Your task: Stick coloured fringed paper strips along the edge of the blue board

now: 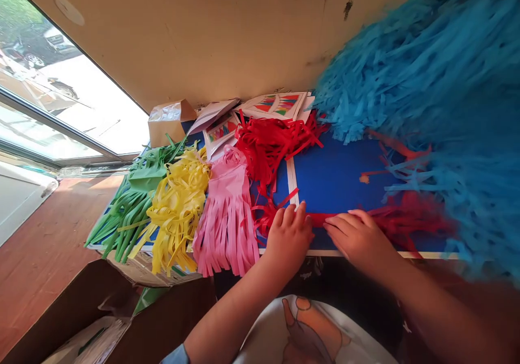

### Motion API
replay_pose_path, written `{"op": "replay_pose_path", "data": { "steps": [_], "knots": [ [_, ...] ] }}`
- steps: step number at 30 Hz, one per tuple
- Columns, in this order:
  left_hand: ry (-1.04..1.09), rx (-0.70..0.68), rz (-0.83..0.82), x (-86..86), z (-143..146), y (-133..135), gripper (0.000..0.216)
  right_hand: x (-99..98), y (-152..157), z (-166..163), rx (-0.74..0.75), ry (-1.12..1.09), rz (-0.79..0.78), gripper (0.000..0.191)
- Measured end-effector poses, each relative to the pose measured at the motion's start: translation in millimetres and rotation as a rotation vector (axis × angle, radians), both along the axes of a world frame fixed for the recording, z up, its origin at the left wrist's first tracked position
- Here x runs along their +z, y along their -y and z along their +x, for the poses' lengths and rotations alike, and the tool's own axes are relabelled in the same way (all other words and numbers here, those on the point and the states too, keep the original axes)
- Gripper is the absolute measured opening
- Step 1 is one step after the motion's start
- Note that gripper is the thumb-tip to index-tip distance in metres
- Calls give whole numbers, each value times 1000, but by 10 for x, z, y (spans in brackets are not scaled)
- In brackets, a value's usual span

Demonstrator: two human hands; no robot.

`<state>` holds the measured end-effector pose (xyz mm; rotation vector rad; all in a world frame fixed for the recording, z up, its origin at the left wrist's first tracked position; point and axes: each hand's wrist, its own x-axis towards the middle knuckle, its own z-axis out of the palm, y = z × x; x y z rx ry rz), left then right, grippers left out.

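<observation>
A red paper tassel [319,219] lies along the front edge of the blue table [337,169]. Its middle is a narrow rolled band, with loose fringe spreading at both ends. My left hand [289,229] holds the band near the left fringe, fingers curled over it. Pressing on the band from the other side is my right hand [361,239], its fingers close together and thumb hidden. The fringe to the right is smeared by motion. A pile of red fringed paper [272,142] lies behind my left hand, and pink fringed paper [227,207] is left of it.
Yellow fringed paper [181,201] and green fringed paper [140,201] lie further left. A large blue fringe heap [422,71] covers the right side. Printed packets [272,104] and a small box [168,123] stand against the wall. An open carton [162,320] sits below left.
</observation>
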<state>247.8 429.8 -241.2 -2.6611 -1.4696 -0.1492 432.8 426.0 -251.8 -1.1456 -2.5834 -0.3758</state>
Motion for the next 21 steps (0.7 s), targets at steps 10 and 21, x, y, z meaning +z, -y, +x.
{"op": "replay_pose_path", "data": {
  "steps": [10, 21],
  "knots": [
    [-86, -288, -117, 7, 120, -318, 13, -34, -111, -26, 12, 31, 38, 20],
    [-62, -185, -146, -36, -30, -374, 20, -120, -292, 217, -177, -169, -300, 22]
  ]
}}
